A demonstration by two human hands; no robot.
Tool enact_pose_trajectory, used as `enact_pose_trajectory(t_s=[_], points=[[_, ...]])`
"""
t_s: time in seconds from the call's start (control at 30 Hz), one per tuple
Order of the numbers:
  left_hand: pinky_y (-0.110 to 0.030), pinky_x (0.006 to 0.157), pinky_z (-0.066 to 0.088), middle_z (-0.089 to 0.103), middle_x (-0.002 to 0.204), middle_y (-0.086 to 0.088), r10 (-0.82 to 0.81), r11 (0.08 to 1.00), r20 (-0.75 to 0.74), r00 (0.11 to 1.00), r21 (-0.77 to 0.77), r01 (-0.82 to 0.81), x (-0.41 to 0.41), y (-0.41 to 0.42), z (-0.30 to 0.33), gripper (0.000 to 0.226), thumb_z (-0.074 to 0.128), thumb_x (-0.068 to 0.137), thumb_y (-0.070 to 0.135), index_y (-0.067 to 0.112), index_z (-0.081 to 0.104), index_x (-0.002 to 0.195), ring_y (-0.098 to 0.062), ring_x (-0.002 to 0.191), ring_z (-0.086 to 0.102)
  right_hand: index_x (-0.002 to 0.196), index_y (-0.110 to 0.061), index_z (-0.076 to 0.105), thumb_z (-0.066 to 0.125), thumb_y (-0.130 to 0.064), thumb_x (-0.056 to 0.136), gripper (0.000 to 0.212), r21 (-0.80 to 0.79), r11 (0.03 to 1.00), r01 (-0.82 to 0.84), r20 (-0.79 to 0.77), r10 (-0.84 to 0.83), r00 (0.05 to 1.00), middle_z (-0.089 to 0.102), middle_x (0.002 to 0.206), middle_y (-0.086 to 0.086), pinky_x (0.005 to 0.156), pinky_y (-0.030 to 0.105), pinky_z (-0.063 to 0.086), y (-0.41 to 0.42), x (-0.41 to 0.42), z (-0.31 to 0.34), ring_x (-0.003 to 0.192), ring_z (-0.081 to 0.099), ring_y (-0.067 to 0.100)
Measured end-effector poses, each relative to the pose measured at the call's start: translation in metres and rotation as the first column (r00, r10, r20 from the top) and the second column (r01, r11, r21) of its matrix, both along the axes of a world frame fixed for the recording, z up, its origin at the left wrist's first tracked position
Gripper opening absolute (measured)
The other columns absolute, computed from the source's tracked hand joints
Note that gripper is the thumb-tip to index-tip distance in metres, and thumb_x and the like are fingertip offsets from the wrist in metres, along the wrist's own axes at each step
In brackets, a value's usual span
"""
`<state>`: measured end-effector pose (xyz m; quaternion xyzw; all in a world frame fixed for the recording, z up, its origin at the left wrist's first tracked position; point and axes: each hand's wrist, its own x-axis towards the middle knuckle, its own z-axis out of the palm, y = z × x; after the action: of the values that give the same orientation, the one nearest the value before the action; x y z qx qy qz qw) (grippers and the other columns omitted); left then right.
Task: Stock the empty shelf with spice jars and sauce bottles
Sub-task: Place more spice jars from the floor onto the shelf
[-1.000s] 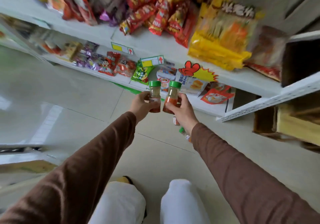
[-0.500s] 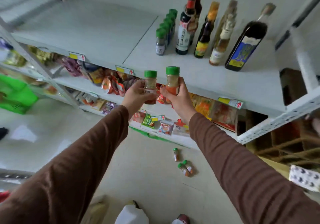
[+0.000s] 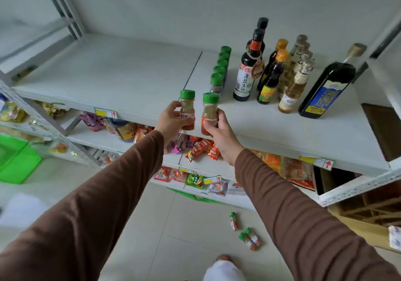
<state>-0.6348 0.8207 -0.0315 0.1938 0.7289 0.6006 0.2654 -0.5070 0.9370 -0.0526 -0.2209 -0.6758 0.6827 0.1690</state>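
My left hand (image 3: 171,120) grips a green-capped spice jar (image 3: 187,105), and my right hand (image 3: 219,133) grips a second green-capped spice jar (image 3: 210,110). Both jars are upright at the front edge of the white shelf (image 3: 121,74). On that shelf a row of green-capped jars (image 3: 219,72) runs front to back. To its right stand dark sauce bottles (image 3: 247,72), amber bottles (image 3: 272,79), pale bottles (image 3: 297,79) and a large dark bottle with a blue label (image 3: 325,89). The shelf's left half is bare.
Three more spice jars (image 3: 245,233) lie on the tiled floor below. Lower shelves hold snack packets (image 3: 201,148). A green basket (image 3: 15,161) sits at the left, a cardboard box (image 3: 364,220) at the lower right. White shelf posts frame both sides.
Both hands have lifted their jars from low by the bottom shelves up to the front edge of the higher shelf. My view has risen, so the bottle shelf now shows.
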Motion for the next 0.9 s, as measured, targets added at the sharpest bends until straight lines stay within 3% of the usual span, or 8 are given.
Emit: enact_pose_trajectory(t_s=[0.1, 0.33, 0.5, 0.67, 0.8, 0.9], points=[[-0.030, 0.077, 0.060, 0.073, 0.102, -0.010, -0.009, 1.000, -0.041, 0.999, -0.012, 0.008, -0.032, 0.020, -0.010, 0.045, 0.077, 0.080, 0.002, 0.014, 0.056, 0.118, -0.023, 0.088, 0.072, 0.130, -0.025, 0.049, 0.063, -0.012, 0.097, 0.038, 0.019, 0.998, 0.054, -0.021, -0.054, 0.998, 0.066, 0.118, -0.003, 0.096, 0.028, 0.050, 0.014, -0.027, -0.001, 0.108, 0.062, 0.012], [-0.037, 0.074, 0.059, 0.074, 0.098, -0.010, -0.072, 0.996, -0.138, 0.988, -0.064, 0.064, -0.092, 0.064, -0.024, 0.046, 0.077, 0.074, -0.004, 0.015, 0.057, 0.112, -0.025, 0.082, 0.071, 0.137, -0.025, 0.051, 0.076, -0.019, 0.087, 0.057, 0.162, 0.978, 0.131, 0.047, -0.140, 0.989, 0.066, 0.125, -0.002, 0.100, 0.036, 0.052, 0.043, -0.080, -0.014, 0.111, 0.065, 0.016], [-0.035, 0.069, 0.060, 0.071, 0.100, -0.011, -0.129, 0.990, -0.182, 0.975, -0.074, 0.117, -0.125, 0.085, -0.033, 0.048, 0.076, 0.075, -0.007, 0.007, 0.056, 0.117, -0.023, 0.081, 0.069, 0.130, -0.025, 0.056, 0.081, -0.022, 0.082, 0.055, 0.198, 0.952, 0.235, 0.080, -0.254, 0.964, 0.064, 0.112, -0.010, 0.095, 0.029, 0.049, 0.045, -0.105, -0.022, 0.103, 0.062, 0.011], [-0.014, 0.066, 0.053, 0.067, 0.095, 0.003, -0.221, 0.975, -0.297, 0.929, -0.104, 0.199, -0.156, 0.109, -0.039, 0.047, 0.074, 0.078, -0.005, 0.010, 0.055, 0.118, -0.007, 0.077, 0.064, 0.119, -0.036, 0.057, 0.081, -0.031, 0.079, 0.047, 0.238, 0.896, 0.374, 0.060, -0.398, 0.915, 0.071, 0.108, -0.007, 0.092, 0.039, 0.056, 0.039, -0.136, -0.036, 0.098, 0.069, 0.015], [-0.024, 0.082, 0.056, 0.069, 0.105, -0.002, -0.301, 0.953, -0.358, 0.884, -0.121, 0.276, -0.179, 0.125, -0.047, 0.054, 0.075, 0.078, -0.003, 0.011, 0.054, 0.126, -0.015, 0.093, 0.068, 0.112, -0.024, 0.060, 0.080, -0.027, 0.082, 0.036, 0.282, 0.844, 0.455, 0.045, -0.486, 0.873, 0.074, 0.099, -0.004, 0.085, 0.040, 0.057, 0.035, -0.157, -0.042, 0.092, 0.071, 0.018], [-0.025, 0.087, 0.055, 0.069, 0.105, -0.001, -0.356, 0.934, -0.369, 0.858, -0.126, 0.334, -0.191, 0.134, -0.048, 0.053, 0.075, 0.078, -0.003, 0.017, 0.056, 0.123, -0.014, 0.098, 0.068, 0.115, -0.021, 0.060, 0.078, -0.028, 0.084, 0.037, 0.341, 0.802, 0.490, 0.050, -0.536, 0.843, 0.075, 0.104, 0.000, 0.084, 0.039, 0.056, 0.035, -0.169, -0.043, 0.094, 0.071, 0.022]])
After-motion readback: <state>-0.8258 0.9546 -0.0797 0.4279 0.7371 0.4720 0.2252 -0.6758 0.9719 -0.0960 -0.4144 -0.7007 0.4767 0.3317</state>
